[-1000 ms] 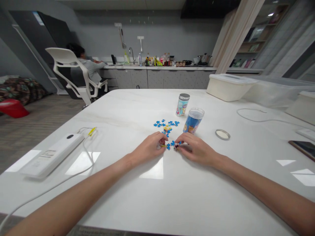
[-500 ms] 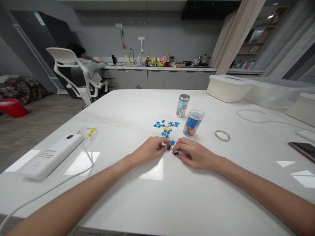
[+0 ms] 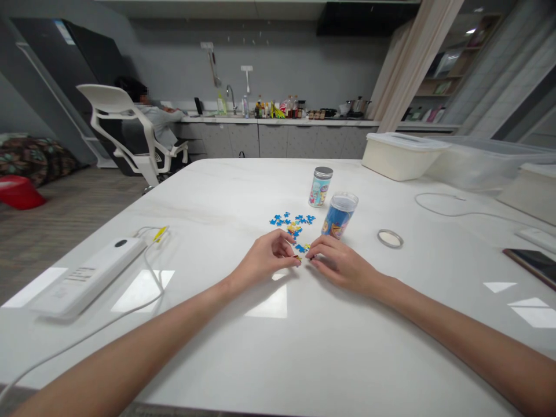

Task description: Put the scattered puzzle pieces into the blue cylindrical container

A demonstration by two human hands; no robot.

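My left hand (image 3: 270,255) pinches a small puzzle piece (image 3: 297,258) between thumb and fingertips, just above the white table. Opposite it, my right hand (image 3: 339,260) has its fingers closed on a small dark puzzle piece (image 3: 311,258), mostly hidden by the fingertips. Blue and yellow puzzle pieces (image 3: 300,248) lie just beyond and between the two hands. Farther out, several loose blue puzzle pieces (image 3: 278,220) are scattered. A clear jar with a blue picture (image 3: 339,215) stands beyond my right hand, and behind it is a printed can with a metal lid (image 3: 320,186).
A round lid (image 3: 390,238) lies right of the jar. The white power strip (image 3: 89,277) and its cable are at left; a phone (image 3: 532,263) is at right. Plastic boxes (image 3: 402,155) line the far right. A person (image 3: 158,121) sits in a chair beyond the table.
The left hand has turned and lifted slightly, with its piece now tilted at the fingertips. My right hand has shifted a little up and left, and its piece is more covered.
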